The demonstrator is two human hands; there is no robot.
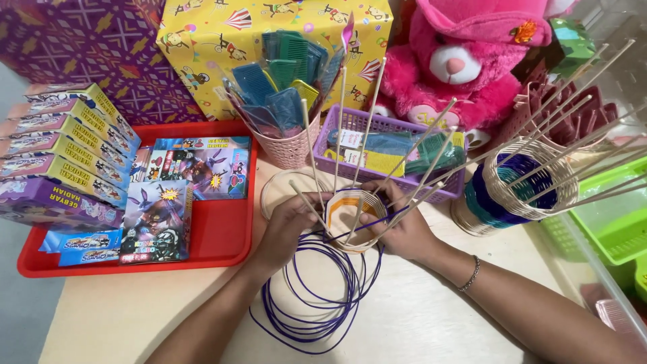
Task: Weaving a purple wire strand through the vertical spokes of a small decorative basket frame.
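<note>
At the centre of a pale tabletop [418, 317], two bare hands close on a small half-woven basket [355, 217] whose thin upright sticks [369, 114] fan outward above it. The left hand [291, 226] clasps the basket's near-left side, its fingers curled around the rim so that the fingertips are hidden behind the weave; the right hand [403, 228] grips the right side, and a purple cord [317, 296] appears to pass under its fingers, though the exact pinch cannot be made out. The cord lies in loose coils on the table just in front of the basket and touching it. A bracelet [471, 273] circles the right wrist. Behind the basket stands a clear round lid or dish [278, 189], partly covered by the left hand. Farther back are a pink cup of combs [286, 145] and a purple basket [404, 131] holding more combs, its contents half hidden by the sticks. To the right sits a larger woven basket [522, 182] in blue, teal and cream, with long sticks running out of frame. A red tray [222, 236] at the left carries printed packets and stacked boxes [67, 145], some cut off by the edge. A pink plush bear [465, 67] and a yellow gift-wrapped box [222, 40] stand at the back, both cropped at the top. A green bin [610, 216] is cut off at the right.
</note>
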